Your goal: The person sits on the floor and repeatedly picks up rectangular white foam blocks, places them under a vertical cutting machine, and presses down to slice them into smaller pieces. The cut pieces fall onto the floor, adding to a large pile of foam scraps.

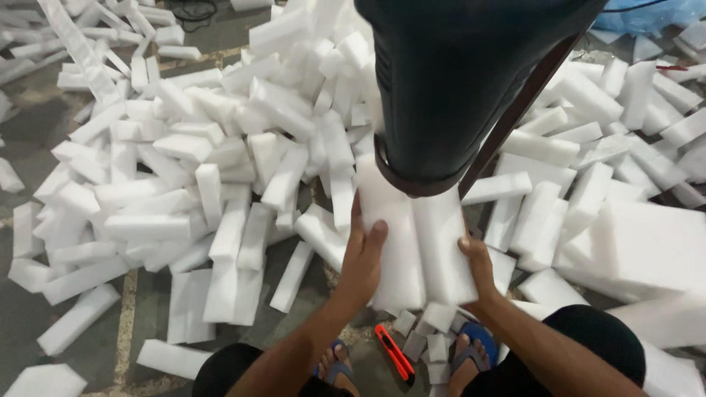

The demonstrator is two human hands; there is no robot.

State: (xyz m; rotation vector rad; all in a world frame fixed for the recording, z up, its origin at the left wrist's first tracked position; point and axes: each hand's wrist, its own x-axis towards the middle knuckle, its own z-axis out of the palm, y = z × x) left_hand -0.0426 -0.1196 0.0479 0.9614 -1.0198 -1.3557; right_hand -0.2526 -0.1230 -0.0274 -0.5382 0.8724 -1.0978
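Two white foam blocks (415,242) stand side by side, pressed together, under a large black machine housing (463,81) with a brown band at its lower rim. My left hand (362,254) grips the left side of the pair, thumb on the front face. My right hand (476,261) clasps the right side. The tops of the blocks disappear beneath the housing.
A big heap of white foam blocks (220,154) covers the floor left and behind. More blocks and a large foam slab (647,250) lie right. An orange utility knife (393,354) and small foam offcuts (434,323) sit between my sandalled feet.
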